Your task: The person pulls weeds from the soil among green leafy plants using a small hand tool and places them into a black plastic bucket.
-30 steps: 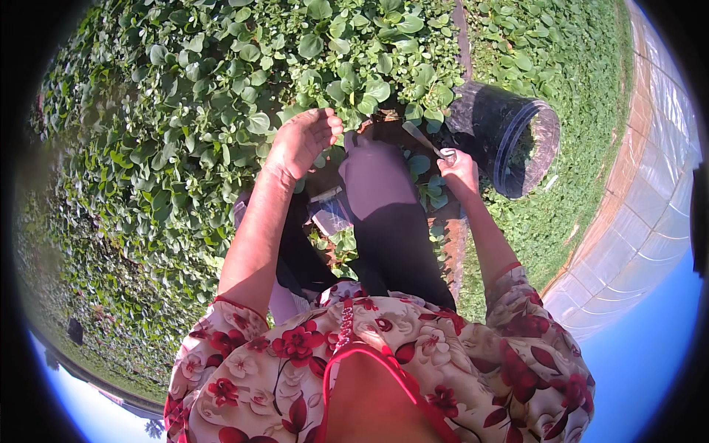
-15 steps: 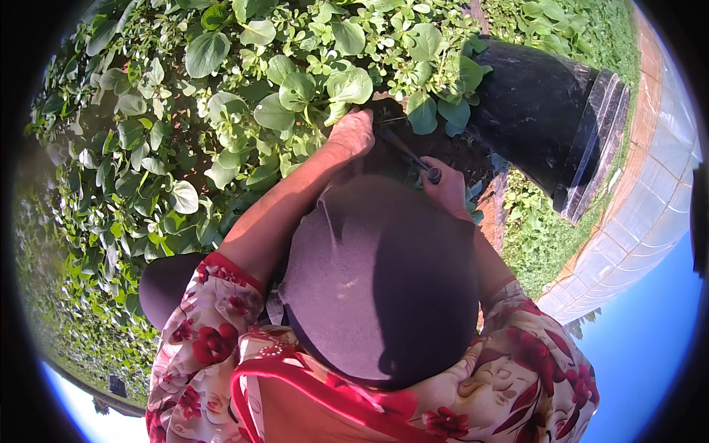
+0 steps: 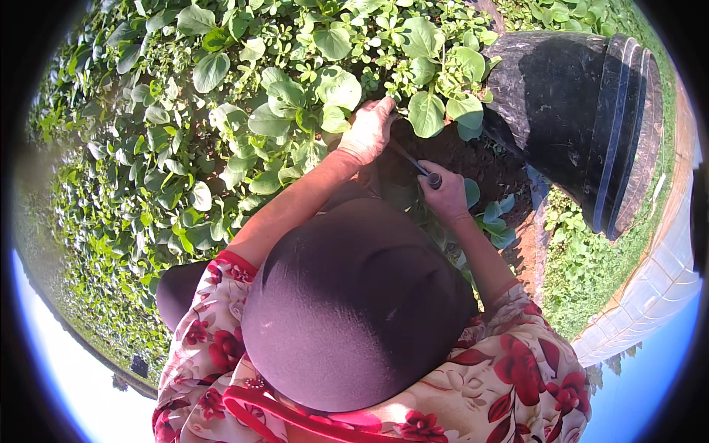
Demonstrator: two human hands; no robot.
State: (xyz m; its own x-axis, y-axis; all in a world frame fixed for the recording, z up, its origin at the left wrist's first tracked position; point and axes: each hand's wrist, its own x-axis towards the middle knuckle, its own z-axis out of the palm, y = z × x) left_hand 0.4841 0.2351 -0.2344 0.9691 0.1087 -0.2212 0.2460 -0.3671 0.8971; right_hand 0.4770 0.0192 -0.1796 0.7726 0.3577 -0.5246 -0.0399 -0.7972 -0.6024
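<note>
My left hand (image 3: 369,129) reaches in among the leafy plants. Its fingers are bent together beside the stems of a broad-leaved green plant (image 3: 339,87), and whatever they pinch is hidden. To the right and nearer me, my right hand (image 3: 447,196) is wrapped round the dark handle of a hand tool (image 3: 434,179). The tool's thin metal shank points up and left toward the soil below my left hand. Its far end is lost in shadow, so its exact kind cannot be told. More broad leaves (image 3: 426,114) stand just right of my left fingers.
A large black bucket (image 3: 565,111) lies on its side at the right, mouth outward. Dark soil (image 3: 480,159) shows between it and my hands. Cut-looking leaves (image 3: 496,221) lie by my right forearm. My dark-trousered knee (image 3: 354,310) fills the middle. Plastic-covered tunnel (image 3: 642,310) stands far right.
My left hand has moved slightly up and right, away from the broad leaf's stem. The right hand keeps its hold on the tool, now lower. My view has shifted a little.
</note>
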